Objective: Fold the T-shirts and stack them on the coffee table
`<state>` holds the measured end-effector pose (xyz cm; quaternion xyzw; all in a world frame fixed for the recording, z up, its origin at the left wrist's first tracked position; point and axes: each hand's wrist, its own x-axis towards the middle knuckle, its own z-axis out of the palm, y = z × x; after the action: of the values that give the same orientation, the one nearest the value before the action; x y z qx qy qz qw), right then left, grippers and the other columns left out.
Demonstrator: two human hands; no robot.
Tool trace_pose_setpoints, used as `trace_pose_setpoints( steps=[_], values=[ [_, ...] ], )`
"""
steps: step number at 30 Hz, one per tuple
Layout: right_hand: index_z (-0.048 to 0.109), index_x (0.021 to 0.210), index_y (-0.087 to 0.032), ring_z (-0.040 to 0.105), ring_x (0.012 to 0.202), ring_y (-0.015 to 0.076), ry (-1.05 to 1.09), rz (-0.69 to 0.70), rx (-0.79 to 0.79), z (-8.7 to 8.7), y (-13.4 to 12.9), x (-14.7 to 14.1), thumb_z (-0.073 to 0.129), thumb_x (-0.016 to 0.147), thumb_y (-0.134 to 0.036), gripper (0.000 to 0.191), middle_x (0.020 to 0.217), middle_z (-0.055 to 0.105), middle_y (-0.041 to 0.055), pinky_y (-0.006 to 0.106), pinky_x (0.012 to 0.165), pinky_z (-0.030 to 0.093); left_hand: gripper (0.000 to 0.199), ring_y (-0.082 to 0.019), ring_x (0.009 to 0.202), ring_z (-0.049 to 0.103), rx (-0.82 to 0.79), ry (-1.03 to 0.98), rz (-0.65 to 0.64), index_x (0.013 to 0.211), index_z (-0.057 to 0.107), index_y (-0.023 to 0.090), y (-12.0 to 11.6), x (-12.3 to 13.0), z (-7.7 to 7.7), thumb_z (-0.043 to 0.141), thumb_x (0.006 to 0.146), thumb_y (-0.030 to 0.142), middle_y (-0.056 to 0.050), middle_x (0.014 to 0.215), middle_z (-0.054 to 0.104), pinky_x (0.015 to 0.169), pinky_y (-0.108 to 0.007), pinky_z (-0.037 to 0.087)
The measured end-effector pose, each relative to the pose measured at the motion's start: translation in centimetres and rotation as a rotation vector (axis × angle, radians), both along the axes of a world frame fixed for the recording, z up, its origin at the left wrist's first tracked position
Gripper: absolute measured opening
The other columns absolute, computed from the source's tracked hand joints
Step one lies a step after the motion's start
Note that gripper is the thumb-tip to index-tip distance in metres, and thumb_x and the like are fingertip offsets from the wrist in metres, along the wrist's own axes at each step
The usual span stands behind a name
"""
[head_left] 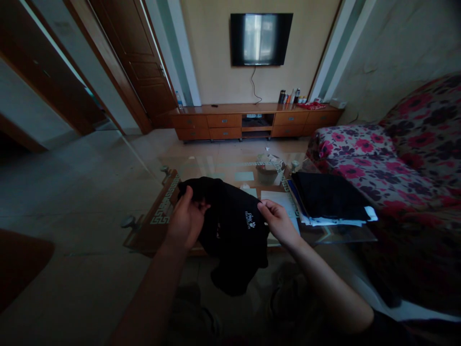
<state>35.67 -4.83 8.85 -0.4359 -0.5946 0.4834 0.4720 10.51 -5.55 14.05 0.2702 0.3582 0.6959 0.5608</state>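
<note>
A black garment (236, 226) with a small white paw print and lettering is stretched between my hands over the front of a glass coffee table (160, 214). Its lower part hangs down past the table's near edge. My left hand (187, 218) grips the bunched left end between thumb and fingers. At the right edge, close to the print, my right hand (277, 218) pinches the cloth. Dim light hides the garment's exact cut. To the right on the glass lies a stack of folded clothes (327, 197), black on top, with blue and white layers beneath.
Under the glass a round basket-like container (269, 173) shows. A flowered sofa (363, 154) stands along the right. Across the floor is a low wooden TV cabinet (225, 122) with bottles on it, below a wall television (261, 39). A wooden door (135, 62) stands at back left.
</note>
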Motion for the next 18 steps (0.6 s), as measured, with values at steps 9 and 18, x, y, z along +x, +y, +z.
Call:
trace_pose_setpoints(
  steps=[9,18],
  values=[
    [0.066,0.093,-0.021,0.051,0.07,0.0139,0.132,0.311,-0.108,2.1,-1.1,0.0,0.059,0.097,-0.058,0.037,0.081,0.06,-0.0014,0.024,0.064,0.039,0.089,-0.034,0.145,0.035,0.303,0.963,0.086,0.144,0.056,0.029,-1.6,1.7,-0.5,0.09,0.062,0.025,-0.011,0.154,0.043,0.123,-0.051,0.024],
    [0.074,0.116,-0.022,0.058,0.084,0.0142,-0.051,0.549,-0.052,4.3,-1.8,2.1,0.055,0.102,-0.05,0.036,0.094,0.068,0.0004,0.025,0.075,0.044,0.038,-0.027,0.098,0.071,0.155,0.85,-0.67,0.109,0.078,0.024,-0.7,0.8,-2.4,0.084,0.071,0.026,-0.009,0.105,0.076,0.094,-0.043,0.054]
  ],
)
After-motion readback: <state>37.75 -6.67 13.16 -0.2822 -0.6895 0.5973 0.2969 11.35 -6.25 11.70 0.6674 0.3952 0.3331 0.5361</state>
